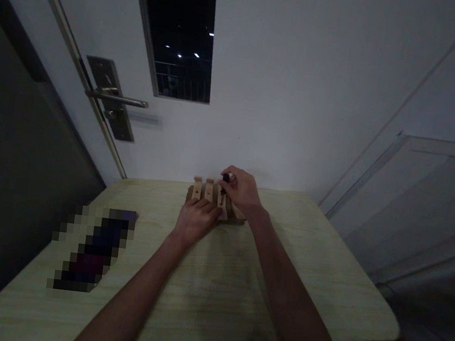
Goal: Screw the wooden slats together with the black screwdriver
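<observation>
Light wooden strips with upturned ends and small dark holes, such as the left strip (197, 189) and the middle strip (209, 190), stand side by side on a rough brown base (189, 193) at the far side of the table. My left hand (198, 221) is laid over their near ends, fingers bent and pressing on the wood, thumb against the right strip (224, 213). Above that strip, my right hand (244, 190) is closed around a black-handled screwdriver (225, 178), held upright. Its lower end points at the strip; whether it touches a screw is too small to tell.
The pale wood-grain table (212, 305) stands against a white door (278, 116) with a metal handle (120, 100) and a dark window (181, 34). A pixelated dark item (95, 251) lies on the table's left side.
</observation>
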Motion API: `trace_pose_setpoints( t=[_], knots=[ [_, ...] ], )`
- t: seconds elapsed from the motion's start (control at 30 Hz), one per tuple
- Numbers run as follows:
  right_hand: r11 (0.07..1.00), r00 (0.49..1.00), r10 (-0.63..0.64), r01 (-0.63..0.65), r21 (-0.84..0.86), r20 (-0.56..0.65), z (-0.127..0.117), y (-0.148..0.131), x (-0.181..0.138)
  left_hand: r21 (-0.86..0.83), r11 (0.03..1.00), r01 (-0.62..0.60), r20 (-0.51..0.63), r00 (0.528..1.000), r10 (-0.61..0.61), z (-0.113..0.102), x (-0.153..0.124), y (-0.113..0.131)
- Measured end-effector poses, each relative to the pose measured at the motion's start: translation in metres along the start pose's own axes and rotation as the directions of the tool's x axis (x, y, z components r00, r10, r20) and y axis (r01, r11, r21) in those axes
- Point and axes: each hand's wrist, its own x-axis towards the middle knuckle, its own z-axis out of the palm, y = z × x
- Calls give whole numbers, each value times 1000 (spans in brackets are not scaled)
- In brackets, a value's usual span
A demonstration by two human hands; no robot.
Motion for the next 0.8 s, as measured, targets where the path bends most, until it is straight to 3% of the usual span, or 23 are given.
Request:
trace_pose_setpoints(
  t=[0.1, 0.23, 0.43, 0.8],
  knots=[
    [996, 999, 51, -52, -75, -12, 3, -2, 0, 0, 1000, -1, 11, 1000, 1, -3, 1, 0],
    [990, 999, -41, 40, -135, -7, 6, -1, -1, -5, 1000, -5, 24, 1000, 5, -4, 2, -1],
    [986, 980, -156, 162, -33, 122, 0, 5, -4, -37, 999, 36, 6, 999, -35, -5, 4, 1],
    [986, 971, -164, 166, 2, 174, -2, 13, -4, -51, 999, -9, 9, 1000, 9, -4, 3, -4]
  ],
)
